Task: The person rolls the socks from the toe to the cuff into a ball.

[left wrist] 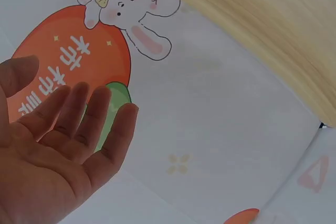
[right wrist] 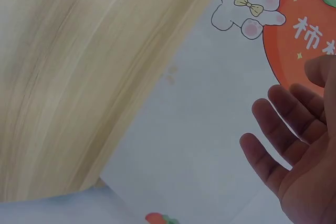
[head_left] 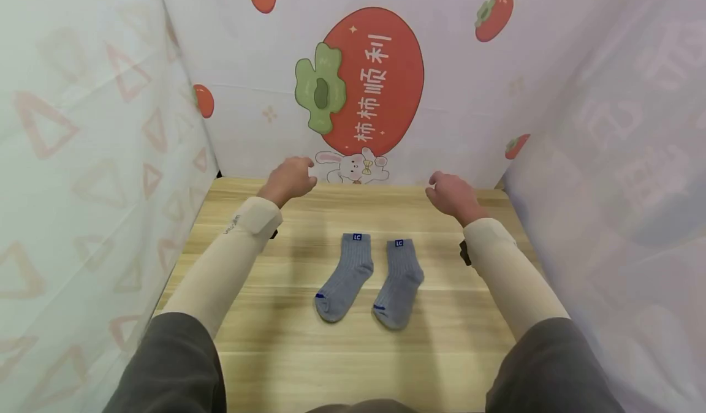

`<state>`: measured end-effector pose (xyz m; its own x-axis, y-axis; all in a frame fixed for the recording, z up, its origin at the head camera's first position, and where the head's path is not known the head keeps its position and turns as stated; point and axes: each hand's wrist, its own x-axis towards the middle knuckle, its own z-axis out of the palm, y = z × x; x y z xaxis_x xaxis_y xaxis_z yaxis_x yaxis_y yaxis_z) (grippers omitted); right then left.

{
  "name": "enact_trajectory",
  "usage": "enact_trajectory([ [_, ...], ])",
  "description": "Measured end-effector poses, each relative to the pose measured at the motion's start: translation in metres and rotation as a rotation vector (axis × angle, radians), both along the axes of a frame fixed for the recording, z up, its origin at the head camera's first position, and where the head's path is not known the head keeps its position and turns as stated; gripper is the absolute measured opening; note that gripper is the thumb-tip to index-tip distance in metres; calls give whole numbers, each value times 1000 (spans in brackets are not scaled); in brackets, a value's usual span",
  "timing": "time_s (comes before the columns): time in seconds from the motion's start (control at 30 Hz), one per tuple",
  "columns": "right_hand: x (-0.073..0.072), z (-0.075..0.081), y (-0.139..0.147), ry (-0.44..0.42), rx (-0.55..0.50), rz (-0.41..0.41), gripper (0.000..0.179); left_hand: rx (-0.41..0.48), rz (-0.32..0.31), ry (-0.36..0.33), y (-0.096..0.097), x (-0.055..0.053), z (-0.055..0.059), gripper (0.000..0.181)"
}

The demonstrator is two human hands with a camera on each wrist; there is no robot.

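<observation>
Two grey ribbed socks lie flat side by side on the wooden table (head_left: 353, 376), cuffs toward the back and toes toward the front left. The left sock (head_left: 346, 278) and the right sock (head_left: 399, 284) each bear a small blue label at the cuff and a blue stripe near the toe. My left hand (head_left: 290, 179) hovers near the table's back edge, left of the socks, its fingers loosely bent and holding nothing. Beyond the socks on the other side is my right hand (head_left: 453, 196), likewise relaxed, with bare palm and fingers in the right wrist view.
A white cloth backdrop (head_left: 458, 106) with printed persimmons and a rabbit hangs behind the table. Cloth walls enclose both sides, the left one (head_left: 83, 174) patterned with pink triangles. Pale sleeves with dark wrist devices cover both forearms.
</observation>
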<state>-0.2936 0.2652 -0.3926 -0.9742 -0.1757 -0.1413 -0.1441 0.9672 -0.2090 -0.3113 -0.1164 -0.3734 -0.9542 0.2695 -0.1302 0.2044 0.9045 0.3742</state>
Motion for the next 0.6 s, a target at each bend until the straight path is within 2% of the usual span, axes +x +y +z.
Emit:
enact_trajectory([
  [0.1, -1, -4, 0, -10, -4, 0, 45, 20, -3, -26, 3, 3, -5, 52],
  [0.27, -1, -21, 6, -28, -12, -11, 47, 39, -27, -45, 13, 9, -18, 51],
  [0.47, -6, -41, 6, -35, -41, 7, 48, 100, -51, -59, 27, 14, -44, 50],
  [0.6, -6, -52, 3, -30, -52, 11, 48, 100, -76, -67, 36, 18, -58, 47],
])
